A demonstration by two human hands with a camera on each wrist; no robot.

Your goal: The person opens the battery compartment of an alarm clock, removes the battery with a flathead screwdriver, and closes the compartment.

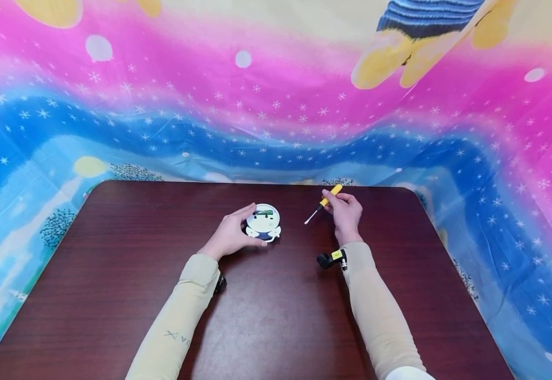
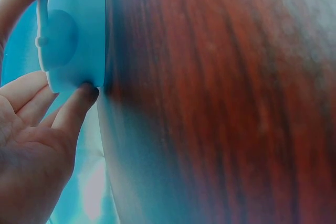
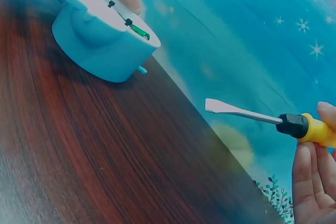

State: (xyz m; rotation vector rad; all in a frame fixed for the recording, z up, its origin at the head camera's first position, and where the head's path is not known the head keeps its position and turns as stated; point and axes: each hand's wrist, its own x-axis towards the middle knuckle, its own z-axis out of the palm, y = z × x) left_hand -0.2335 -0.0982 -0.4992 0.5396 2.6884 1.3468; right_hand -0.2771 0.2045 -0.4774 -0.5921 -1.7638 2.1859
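A small round white alarm clock [image 1: 268, 222] lies on the table with its back upward. A green battery [image 3: 140, 32] shows in the slot of that back, with small black knobs near it in the right wrist view. My left hand [image 1: 230, 232] grips the clock from the left, thumb on the near side and fingers on the far side. To the right and apart from the clock, my right hand [image 1: 348, 215] holds a flat-head screwdriver [image 1: 331, 196] by its yellow handle. The screwdriver's metal tip points down and left, above the table.
The dark red-brown wooden table [image 1: 266, 327] extends around both hands, its far edge just beyond them. A printed pink and blue cloth [image 1: 276, 116] hangs behind and along the sides. Each wrist carries a small black camera [image 1: 325, 260].
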